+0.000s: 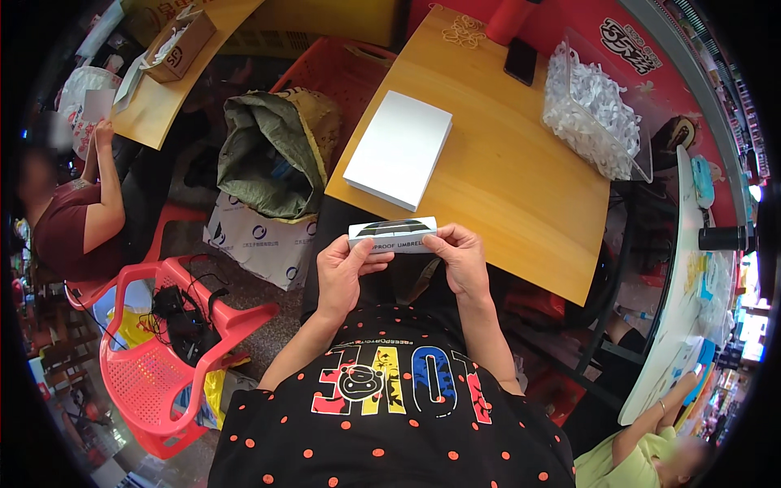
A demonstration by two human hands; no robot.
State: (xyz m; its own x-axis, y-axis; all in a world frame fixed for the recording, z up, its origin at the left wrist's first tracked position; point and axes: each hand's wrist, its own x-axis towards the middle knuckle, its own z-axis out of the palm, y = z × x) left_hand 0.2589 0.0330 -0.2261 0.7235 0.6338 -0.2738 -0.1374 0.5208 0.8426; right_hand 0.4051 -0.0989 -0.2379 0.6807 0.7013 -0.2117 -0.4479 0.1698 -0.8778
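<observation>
My left hand (pixel 346 276) and my right hand (pixel 460 259) are closed on the two ends of a slim oblong umbrella box (pixel 390 237). It is light grey with a dark picture on its upper face, and lies crosswise in front of my torso, just off the near edge of the wooden table (pixel 504 187). The thumbs press on the side toward me; some fingers are hidden behind it. Beyond the box, a neat stack of white sheets (pixel 400 146) rests on the table's left part.
A clear bin (pixel 590 110) of white paper strips, a dark phone (pixel 521 62) and rubber bands (pixel 464 32) sit on the table. An open woven sack (pixel 272 154) stands left, near a red chair (pixel 163 350) holding black cables. A co-worker (pixel 81 203) sits far left, another person (pixel 643 455) lower right.
</observation>
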